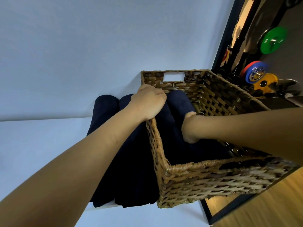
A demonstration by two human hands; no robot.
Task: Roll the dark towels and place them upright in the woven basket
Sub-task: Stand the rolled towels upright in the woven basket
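The woven basket (196,167) stands on a white surface against the wall. My left hand (147,102) grips the rim of its left wall near the far corner. My right hand (190,126) reaches inside from the right and holds a rolled dark towel (178,102) that leans toward the far wall; its fingers are hidden behind the roll. More dark towel fills the basket floor beneath it. Two other rolled dark towels (105,110) (132,169) lie side by side just left of the basket, partly under my left forearm.
The white surface (32,145) runs left and forward and meets a pale wall (82,46) behind. On the right a black-framed mirror (229,38) shows coloured weight plates (273,40). Wooden floor (278,202) lies at the bottom right.
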